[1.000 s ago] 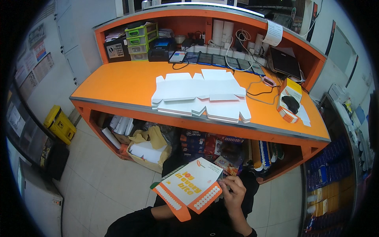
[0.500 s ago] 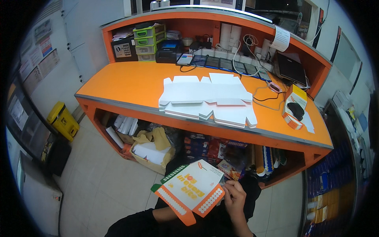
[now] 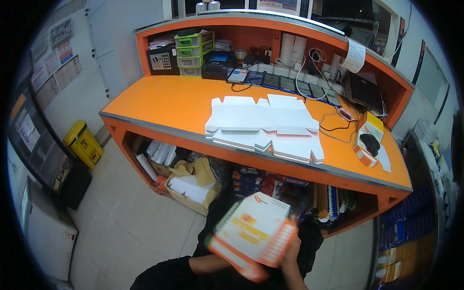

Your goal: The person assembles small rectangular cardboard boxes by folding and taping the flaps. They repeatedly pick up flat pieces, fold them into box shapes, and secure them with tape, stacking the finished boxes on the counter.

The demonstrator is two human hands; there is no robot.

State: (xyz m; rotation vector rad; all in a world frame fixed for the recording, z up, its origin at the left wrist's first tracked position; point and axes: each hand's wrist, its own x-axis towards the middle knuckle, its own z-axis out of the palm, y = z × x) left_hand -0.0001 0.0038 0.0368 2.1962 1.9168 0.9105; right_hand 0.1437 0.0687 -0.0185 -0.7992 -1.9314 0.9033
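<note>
Orange and white, one folded carton (image 3: 253, 234) sits low in the view, blurred, in front of the person's body and well clear of the counter (image 3: 169, 104); the right hand (image 3: 291, 251) clasps its right edge, fingers wrapped on the card; the left hand lies hidden behind the carton, so I cannot tell its grip; open floor (image 3: 121, 227) spreads to the left; on the counter's front edge lies one spread of flat white carton blanks (image 3: 263, 125), overlapping, too many to count surely; near the right end stands one small orange box (image 3: 368, 137); one yellow bin (image 3: 83, 143) stands by the left wall.
</note>
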